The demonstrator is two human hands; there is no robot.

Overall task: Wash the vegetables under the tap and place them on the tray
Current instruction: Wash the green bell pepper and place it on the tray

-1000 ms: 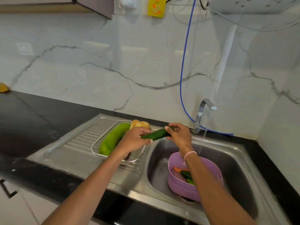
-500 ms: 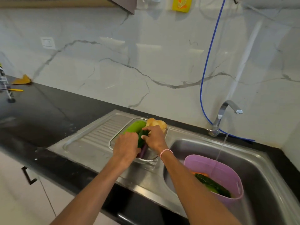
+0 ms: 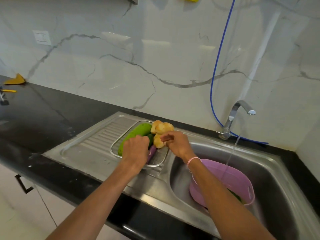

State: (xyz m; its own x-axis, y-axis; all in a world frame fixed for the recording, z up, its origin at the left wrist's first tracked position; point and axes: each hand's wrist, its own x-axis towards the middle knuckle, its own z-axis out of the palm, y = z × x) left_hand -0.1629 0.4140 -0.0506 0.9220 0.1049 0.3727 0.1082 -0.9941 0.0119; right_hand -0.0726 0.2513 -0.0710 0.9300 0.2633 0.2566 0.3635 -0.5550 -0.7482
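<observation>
A steel tray sits on the sink's drainboard. It holds a large light-green gourd, pale potatoes, a purple eggplant and a dark cucumber. My left hand is over the tray with fingers curled round the cucumber's near end. My right hand hovers beside the potatoes, fingers loosely bent, holding nothing. Water runs from the tap into a purple basket in the basin, where a green vegetable shows past my right forearm.
The steel basin lies right of the tray. A blue hose hangs down the marble wall behind the tap. Black countertop stretches left, with a yellow cloth and a small tool in the far corner.
Both hands carried the cucumber left from above the basin to the tray. My right hand has come off it and now sits by the potatoes.
</observation>
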